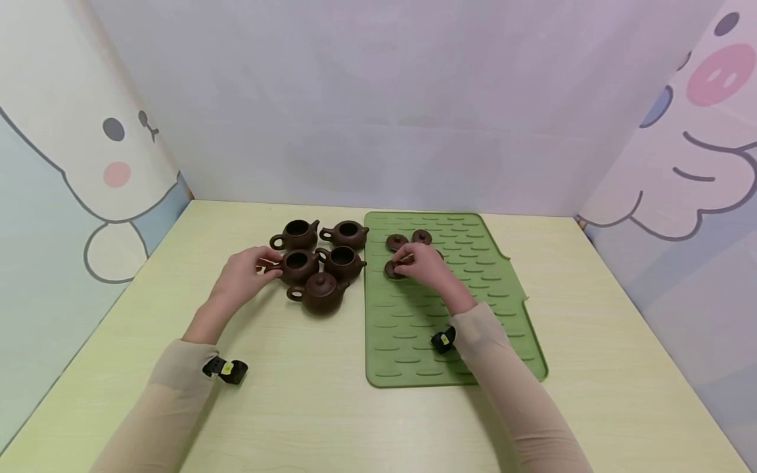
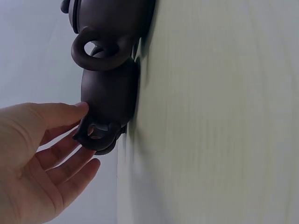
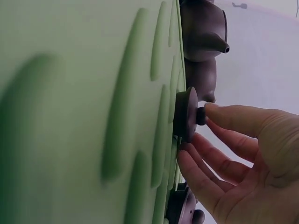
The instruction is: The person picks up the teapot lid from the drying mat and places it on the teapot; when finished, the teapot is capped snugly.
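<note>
Thumb and fingers of the left hand (image 1: 244, 274) are bent around the handle of an open dark brown teapot (image 1: 298, 266); in the left wrist view the thumb tip of the left hand (image 2: 42, 158) touches that teapot (image 2: 110, 93) near its handle, other fingers behind. On the green mat (image 1: 408, 322), the right hand (image 1: 427, 264) pinches the knob of a round brown lid (image 1: 393, 270). The right wrist view shows the thumb of the right hand (image 3: 243, 154) on the knob of this lid (image 3: 186, 114), which stands upright on the mat's surface.
Around the held teapot stand other open teapots (image 1: 298, 235) (image 1: 347, 234) (image 1: 343, 263), and a lidded teapot (image 1: 321, 293) nearer the front. More lids (image 1: 397, 242) (image 1: 422, 237) lie behind the right hand, one partly hidden by it. A pale wall rises behind the table (image 1: 296, 394).
</note>
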`<state>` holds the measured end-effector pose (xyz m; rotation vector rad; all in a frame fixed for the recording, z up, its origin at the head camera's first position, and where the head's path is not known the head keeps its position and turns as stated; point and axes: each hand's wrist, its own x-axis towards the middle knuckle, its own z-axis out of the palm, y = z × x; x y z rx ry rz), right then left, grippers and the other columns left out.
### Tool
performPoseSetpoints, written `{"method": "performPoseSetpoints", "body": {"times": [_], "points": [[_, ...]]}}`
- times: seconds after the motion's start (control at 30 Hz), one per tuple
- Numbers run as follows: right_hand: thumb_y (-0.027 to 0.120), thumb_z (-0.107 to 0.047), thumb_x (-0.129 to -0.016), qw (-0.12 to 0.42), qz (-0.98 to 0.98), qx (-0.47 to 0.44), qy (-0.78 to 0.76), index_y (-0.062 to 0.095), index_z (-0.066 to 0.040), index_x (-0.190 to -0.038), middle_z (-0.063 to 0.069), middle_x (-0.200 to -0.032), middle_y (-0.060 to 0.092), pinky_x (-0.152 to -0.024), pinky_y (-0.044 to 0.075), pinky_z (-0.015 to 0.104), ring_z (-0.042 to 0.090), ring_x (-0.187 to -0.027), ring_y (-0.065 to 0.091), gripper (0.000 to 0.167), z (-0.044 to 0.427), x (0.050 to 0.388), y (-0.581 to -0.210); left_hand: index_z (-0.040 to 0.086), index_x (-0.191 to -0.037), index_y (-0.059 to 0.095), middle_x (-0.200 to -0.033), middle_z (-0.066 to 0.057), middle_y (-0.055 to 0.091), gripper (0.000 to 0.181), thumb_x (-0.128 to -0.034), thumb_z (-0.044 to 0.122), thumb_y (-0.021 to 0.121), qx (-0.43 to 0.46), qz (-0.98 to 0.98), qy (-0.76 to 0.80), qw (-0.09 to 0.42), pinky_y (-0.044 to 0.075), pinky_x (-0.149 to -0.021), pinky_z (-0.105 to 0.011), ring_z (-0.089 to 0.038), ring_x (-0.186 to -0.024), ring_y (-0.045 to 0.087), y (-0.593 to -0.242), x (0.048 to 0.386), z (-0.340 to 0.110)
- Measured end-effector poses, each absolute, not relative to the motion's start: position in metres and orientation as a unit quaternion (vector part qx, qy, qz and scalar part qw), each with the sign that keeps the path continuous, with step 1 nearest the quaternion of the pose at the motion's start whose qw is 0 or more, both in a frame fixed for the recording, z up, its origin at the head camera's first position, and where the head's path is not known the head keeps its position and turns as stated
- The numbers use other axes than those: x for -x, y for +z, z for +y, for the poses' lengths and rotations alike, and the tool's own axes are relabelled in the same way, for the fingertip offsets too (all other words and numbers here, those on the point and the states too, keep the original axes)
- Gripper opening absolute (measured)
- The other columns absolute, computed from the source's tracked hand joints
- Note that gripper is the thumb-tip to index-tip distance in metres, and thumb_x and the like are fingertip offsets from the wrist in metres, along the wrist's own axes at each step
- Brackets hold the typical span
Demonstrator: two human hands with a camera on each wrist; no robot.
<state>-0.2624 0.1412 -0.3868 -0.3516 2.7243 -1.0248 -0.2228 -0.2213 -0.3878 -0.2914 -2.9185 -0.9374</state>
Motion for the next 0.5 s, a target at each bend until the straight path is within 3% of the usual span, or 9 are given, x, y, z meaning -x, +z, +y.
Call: {"method": "performPoseSetpoints", "body": {"times": [0.5], "points": [[0.066, -0.016, -0.097, 0.103, 0.935, 0.103, -0.323, 0.069, -0.013, -0.111, 0.008, -0.117, 0.069, -0.090, 0.055, 0.041, 0.027, -0.115, 0.064, 0.015, 0.1399, 0.2673, -0.3929, 0.005, -0.114, 0.067, -0.111, -0.018, 0.073, 0.019, -0.0967, 0.013, 0.065, 0.069, -0.951, -0.299, 0.030, 0.052, -0.088, -0.050, -0.036, -0.103, 0.069, -0.3912, 0.2215, -0.2213]]}}
